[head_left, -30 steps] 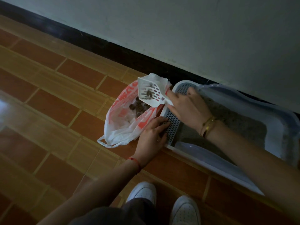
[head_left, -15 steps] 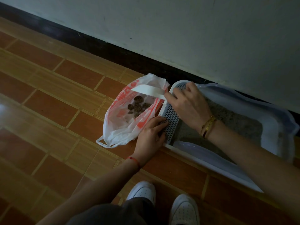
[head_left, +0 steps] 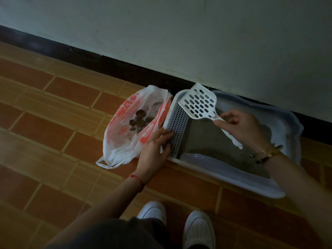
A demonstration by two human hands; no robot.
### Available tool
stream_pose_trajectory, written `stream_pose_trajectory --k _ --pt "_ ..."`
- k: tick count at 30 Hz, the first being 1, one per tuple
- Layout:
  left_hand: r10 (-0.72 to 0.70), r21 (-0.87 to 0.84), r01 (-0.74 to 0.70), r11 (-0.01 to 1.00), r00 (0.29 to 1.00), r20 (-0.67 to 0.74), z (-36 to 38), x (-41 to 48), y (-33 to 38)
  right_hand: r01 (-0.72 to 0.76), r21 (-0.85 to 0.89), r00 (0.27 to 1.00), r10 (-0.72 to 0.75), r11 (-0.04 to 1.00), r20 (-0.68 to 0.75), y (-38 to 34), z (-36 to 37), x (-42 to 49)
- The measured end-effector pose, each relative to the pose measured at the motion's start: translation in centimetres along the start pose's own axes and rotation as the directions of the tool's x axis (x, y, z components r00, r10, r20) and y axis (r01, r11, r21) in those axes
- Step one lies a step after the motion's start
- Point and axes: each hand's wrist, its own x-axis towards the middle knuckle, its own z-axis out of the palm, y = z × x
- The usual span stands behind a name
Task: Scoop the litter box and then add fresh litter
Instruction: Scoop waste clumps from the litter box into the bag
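A pale litter box (head_left: 224,174) with grey litter (head_left: 203,139) lies on the floor against the wall. My right hand (head_left: 240,128) grips the handle of a white slotted scoop (head_left: 198,103), held empty above the box's left end. A white and red plastic bag (head_left: 125,130) lies open just left of the box, with dark clumps (head_left: 140,121) inside. My left hand (head_left: 154,148) rests on the box's perforated left rim (head_left: 177,128), fingers curled over the edge beside the bag.
The floor is brown and tan tile (head_left: 53,123). A dark baseboard (head_left: 89,60) runs under the white wall behind the box. My two white shoes (head_left: 179,223) stand close to the box's near edge.
The scoop tipped its clumps into the bag, then my right hand swung it back right, and it is empty above the litter box. The left hand stayed on the rim.
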Motion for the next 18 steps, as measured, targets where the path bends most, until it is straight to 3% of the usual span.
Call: stream_pose_trajectory --k 11,18 --pt "0.054 0.027 -0.054 0.998 0.999 -0.006 0.3 0.6 0.9 -0.305 0.029 0.951 0.306 0.952 -0.045 9.7 -2.3 -2.2" --pt "0.034 0.071 -0.034 0.997 0.999 0.011 0.7 0.5 1.7 -0.313 -0.146 0.946 0.323 0.938 0.043 12.7 -1.9 -2.1"
